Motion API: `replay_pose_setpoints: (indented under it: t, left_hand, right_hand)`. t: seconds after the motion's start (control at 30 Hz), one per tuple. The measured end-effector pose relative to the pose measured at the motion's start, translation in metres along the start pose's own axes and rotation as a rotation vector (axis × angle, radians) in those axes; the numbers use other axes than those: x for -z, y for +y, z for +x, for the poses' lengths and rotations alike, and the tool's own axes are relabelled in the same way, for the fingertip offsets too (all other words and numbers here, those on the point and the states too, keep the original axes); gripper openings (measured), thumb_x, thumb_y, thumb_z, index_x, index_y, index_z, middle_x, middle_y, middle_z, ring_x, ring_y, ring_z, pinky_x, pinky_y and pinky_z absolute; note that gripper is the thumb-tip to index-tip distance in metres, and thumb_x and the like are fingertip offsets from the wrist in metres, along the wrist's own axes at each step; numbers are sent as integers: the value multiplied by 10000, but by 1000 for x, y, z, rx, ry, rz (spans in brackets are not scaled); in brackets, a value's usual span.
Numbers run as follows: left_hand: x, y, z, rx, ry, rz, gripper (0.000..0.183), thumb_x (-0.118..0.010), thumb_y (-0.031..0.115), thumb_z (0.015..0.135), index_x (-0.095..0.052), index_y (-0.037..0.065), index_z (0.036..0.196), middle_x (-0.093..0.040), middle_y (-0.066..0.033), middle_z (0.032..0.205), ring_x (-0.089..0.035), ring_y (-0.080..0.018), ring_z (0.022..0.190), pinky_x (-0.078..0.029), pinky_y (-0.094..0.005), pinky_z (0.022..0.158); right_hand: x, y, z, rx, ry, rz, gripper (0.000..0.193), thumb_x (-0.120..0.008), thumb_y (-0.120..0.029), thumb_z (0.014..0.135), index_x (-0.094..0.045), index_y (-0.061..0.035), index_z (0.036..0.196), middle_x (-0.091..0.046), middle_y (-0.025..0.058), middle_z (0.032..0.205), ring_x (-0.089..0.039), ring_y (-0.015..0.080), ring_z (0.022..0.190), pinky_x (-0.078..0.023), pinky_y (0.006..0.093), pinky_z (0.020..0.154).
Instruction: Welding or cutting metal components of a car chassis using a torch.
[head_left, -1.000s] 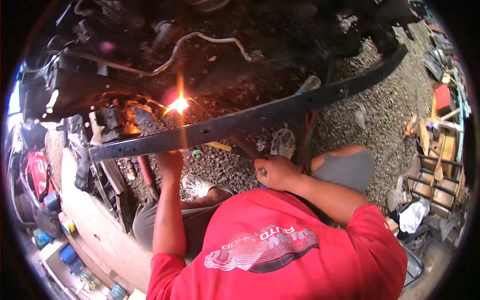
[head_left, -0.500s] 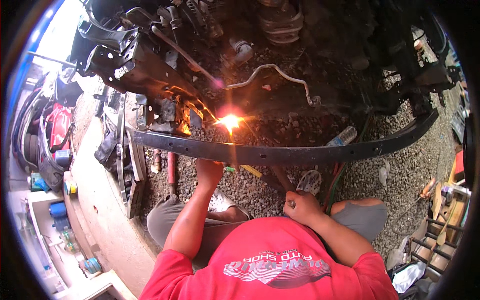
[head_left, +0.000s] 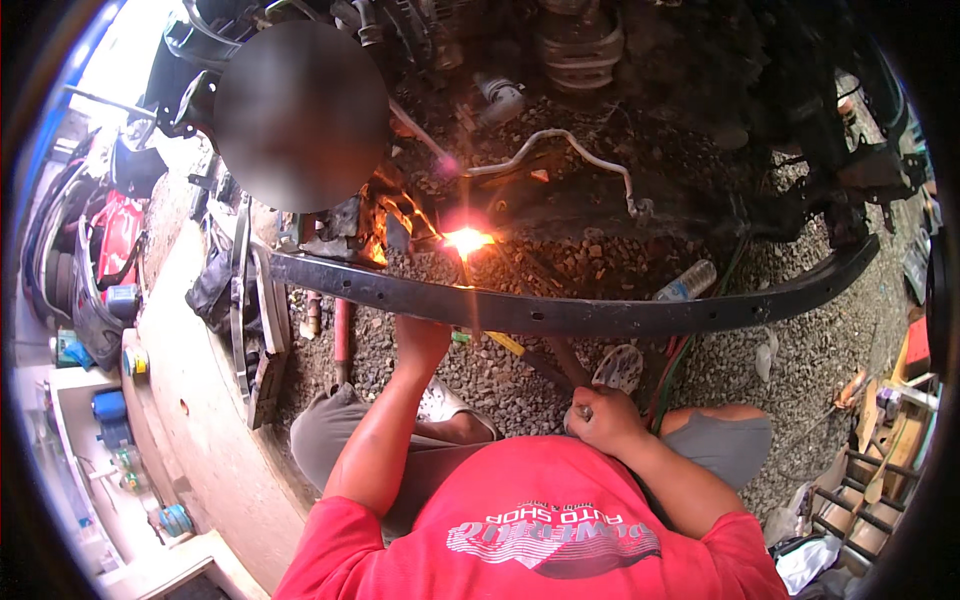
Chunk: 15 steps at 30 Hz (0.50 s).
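My right hand (head_left: 605, 417) is closed round the rear of a torch (head_left: 566, 358), a dark rod that slants up and left under the bar. Beyond the bar a bright orange flame (head_left: 466, 241) glares next to glowing metal (head_left: 385, 222) on the car's front frame. A long black bumper bar (head_left: 540, 312) curves across in front of me. My left hand (head_left: 422, 340) reaches up beneath the bar's left half; the bar hides its fingers. Red and green hoses (head_left: 672, 375) run over the gravel by my right knee.
A plastic bottle (head_left: 688, 281) lies behind the bar. A bent pale pipe (head_left: 560, 137) hangs in the dark engine bay. Car panels (head_left: 85, 270) and a concrete ledge (head_left: 190, 400) stand at left, a black rack (head_left: 865, 490) at right. A blurred round patch covers the upper left.
The view has shifted slightly. Both hands and the torch keep nearly the same place, and the flame still burns at the frame.
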<state>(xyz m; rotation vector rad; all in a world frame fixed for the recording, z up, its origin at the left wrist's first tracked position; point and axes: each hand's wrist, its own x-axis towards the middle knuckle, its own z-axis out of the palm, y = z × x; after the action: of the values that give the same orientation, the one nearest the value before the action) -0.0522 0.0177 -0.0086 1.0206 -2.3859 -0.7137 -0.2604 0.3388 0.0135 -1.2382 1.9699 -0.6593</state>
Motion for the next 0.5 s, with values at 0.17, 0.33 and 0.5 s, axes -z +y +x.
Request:
replay_pose_setpoints:
  t: [0.17,0.33,0.5]
  left_hand:
    - [-4,2,5,-24,52,-80,32,-700,30,966,-674,26,947,-676,-183,890,-659,-426,907,-491,-541,833]
    - [-7,3,6,-31,49,-27,34,-699,23,965,-670,25,948,-665,-173,892,-645,-415,896,-485,-529,817]
    - [-11,14,13,-90,175,-125,35,-699,24,977,-680,20,949,-672,-159,891,-640,-391,887,-479,-529,804]
  right_hand:
    - [0,-1,1,6,21,3,151,-766,-249,887,-708,-129,959,-758,191,873,-751,468,878,-596,591,748]
    - [1,-3,1,-23,1,3,152,-765,-250,893,-707,-125,955,-759,191,877,-748,467,883,-595,590,755]
    - [7,-9,3,-41,-26,-7,151,-762,-241,896,-699,-114,946,-758,200,883,-747,470,890,-596,588,763]
